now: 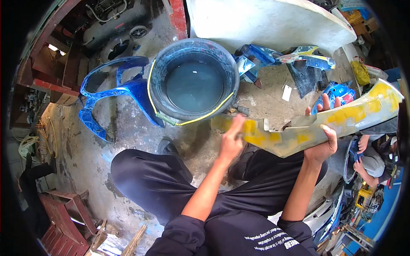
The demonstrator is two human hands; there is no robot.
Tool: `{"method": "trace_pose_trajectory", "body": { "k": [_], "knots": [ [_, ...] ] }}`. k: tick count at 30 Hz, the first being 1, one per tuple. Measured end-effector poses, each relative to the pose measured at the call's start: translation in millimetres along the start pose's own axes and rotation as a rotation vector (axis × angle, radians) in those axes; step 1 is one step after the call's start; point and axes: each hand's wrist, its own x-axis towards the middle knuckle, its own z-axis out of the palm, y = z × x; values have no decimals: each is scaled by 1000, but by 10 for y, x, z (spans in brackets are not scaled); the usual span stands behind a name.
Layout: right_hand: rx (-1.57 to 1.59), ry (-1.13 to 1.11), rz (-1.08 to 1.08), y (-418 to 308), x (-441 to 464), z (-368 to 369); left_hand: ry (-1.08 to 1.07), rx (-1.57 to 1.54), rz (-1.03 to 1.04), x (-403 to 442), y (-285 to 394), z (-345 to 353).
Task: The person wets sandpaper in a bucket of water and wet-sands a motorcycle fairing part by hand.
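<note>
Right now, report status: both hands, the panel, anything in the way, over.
Right hand gripping yellow-patched panel. Left hand at panel's left end, fingers blurred, grip unclear. Bucket close by that end; contact can't be told.

A blue molded frame (147,106) rests on the stained floor (77,141), a grey tank (102,33) lies beyond it, a large white panel (265,25) borders the work area, a white tag (286,93) lies just beside a dark, scuffed panel (304,80), and red slatted woodwork (60,239) occupies the lower left.
</note>
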Motion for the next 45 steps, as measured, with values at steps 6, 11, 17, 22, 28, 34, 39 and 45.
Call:
{"method": "trace_pose_trajectory", "body": {
  "k": [6, 11, 17, 22, 28, 34, 39, 45],
  "knots": [
    [32, 22, 8, 32, -5, -23, -33, -42, -9, -40, 225, 3],
    [3, 31, 0, 1, 4, -10, 54, -34, -234, -48, -250, 22],
    [29, 14, -7, 10, -9, -5, -48, -62, -25, -138, 220, 57],
    [21, 33, -17, 14, -8, -21, 52, 18, -322, -81, -205, -12],
    [30, 26, -5, 21, -17, -3, -31, -25, -82, -145, 8, 52],
    [74, 28, 6, 36, 4, -19, -8, -38, -120, -51, 238, -17],
    [69, -2, 0, 27, 2, 7, 87, -70, -304, -44, -60, -63],
    [4, 32, -15, 80, -29, 90, 7, -42, -61, -94, 172, 19]
  ]
}}
